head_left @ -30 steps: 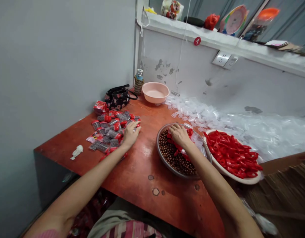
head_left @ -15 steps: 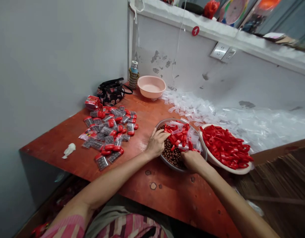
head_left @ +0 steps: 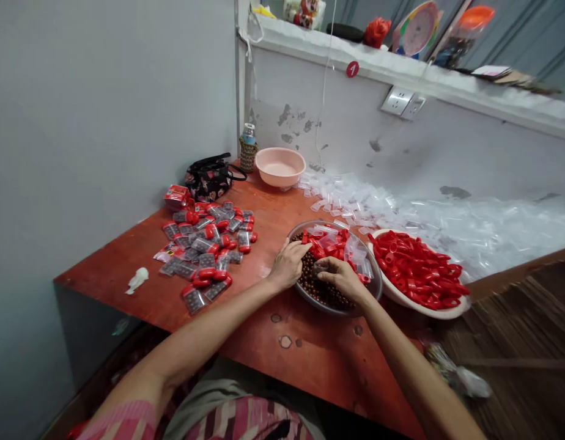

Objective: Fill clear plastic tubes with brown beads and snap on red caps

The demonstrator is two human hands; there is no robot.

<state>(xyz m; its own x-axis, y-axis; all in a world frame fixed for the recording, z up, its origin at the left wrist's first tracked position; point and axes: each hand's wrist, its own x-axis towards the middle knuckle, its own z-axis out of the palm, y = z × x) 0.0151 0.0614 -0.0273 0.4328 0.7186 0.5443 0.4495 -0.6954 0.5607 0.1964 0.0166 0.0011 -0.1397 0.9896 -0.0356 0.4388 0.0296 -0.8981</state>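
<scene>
A grey basin (head_left: 378,285) holds dark brown beads (head_left: 326,296), with red plastic caps (head_left: 334,244) and clear plastic sleeves (head_left: 357,249) heaped at its far side. Over the basin's left rim, my left hand (head_left: 288,264) has its fingers closed at a small red cap, partly hidden by the fingertips. My right hand (head_left: 344,280) is above the beads, its thumb and fingers pinching a small clear plastic case (head_left: 320,267). Whatever is inside that case is too small to make out.
Left on the red table (head_left: 264,333) lies a pile of filled red-capped cases (head_left: 206,244). A white bowl of red caps (head_left: 420,272) adjoins the basin on the right. Clear sleeves (head_left: 383,205) spread along the wall. A pink basin (head_left: 280,168), handbag (head_left: 209,178) and bottle (head_left: 248,146) stand behind.
My right hand has risen out of the beads and moved left, toward my left hand, with the clear case now showing in its fingers. My left hand stays at the rim.
</scene>
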